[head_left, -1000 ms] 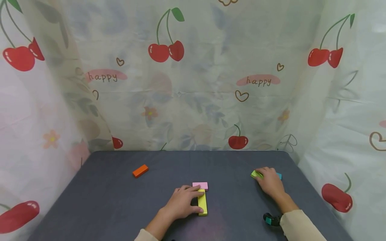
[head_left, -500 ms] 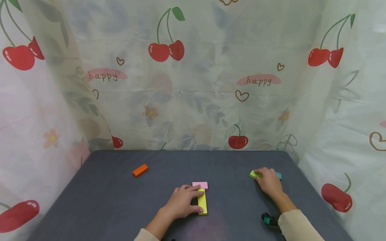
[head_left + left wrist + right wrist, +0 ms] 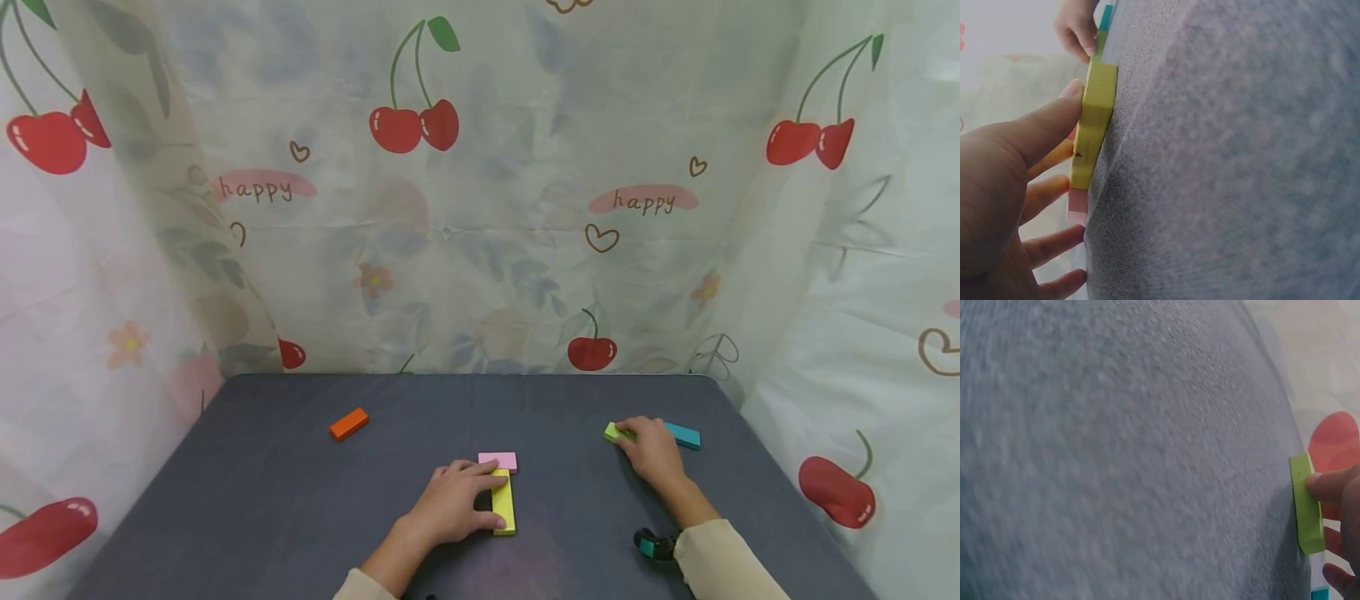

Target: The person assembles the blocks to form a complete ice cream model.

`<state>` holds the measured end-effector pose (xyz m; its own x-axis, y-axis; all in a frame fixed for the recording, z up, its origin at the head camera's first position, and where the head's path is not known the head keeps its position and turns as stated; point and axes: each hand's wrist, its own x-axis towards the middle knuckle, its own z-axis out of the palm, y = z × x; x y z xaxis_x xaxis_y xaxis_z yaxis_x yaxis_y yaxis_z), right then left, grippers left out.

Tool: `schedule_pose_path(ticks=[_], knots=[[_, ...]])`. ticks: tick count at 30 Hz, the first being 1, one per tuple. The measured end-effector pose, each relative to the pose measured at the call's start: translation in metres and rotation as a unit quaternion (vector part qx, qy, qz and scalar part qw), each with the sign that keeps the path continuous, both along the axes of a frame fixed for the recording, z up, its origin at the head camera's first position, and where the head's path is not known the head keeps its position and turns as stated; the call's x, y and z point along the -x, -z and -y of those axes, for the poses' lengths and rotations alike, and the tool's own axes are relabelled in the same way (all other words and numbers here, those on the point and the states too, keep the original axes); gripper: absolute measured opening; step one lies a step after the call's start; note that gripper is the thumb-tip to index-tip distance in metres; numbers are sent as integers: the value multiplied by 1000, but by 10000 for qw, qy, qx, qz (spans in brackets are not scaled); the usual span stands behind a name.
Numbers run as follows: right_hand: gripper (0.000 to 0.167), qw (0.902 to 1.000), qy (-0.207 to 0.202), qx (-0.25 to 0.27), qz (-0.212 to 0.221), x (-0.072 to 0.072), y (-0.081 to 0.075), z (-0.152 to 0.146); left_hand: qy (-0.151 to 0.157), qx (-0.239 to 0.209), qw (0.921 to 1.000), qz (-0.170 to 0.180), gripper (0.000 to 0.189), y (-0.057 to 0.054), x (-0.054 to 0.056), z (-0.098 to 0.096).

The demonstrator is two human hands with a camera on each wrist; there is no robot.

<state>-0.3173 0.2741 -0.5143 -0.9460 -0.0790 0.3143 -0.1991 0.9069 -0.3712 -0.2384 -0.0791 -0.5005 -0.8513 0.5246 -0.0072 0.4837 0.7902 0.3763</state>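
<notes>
Left hand (image 3: 452, 505) spread wide, touching the yellow rectangular block (image 3: 503, 506); right hand (image 3: 652, 452) pinching the lime-green rectangular block (image 3: 1305, 506), blue rectangular block (image 3: 685, 436) right beside!

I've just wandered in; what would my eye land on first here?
Probably the bright blocks on the dark table: the left hand rests on a yellow block near the middle, while the right hand holds a green block farther right. An orange block lies alone toward the far left. Behind, big red cherries stand out on the pale backdrop.
</notes>
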Motion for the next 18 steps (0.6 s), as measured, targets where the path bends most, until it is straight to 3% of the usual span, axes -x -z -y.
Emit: schedule_pose_path(ticks=[9,18], knots=[[23,9997,-155,137,-129,3,5,14,-60,-22,10000,-57,64,3,2,-1],[23,9985,-423,339,13,1,4,32,-61,-72,10000,-12,64,1,0,-1]])
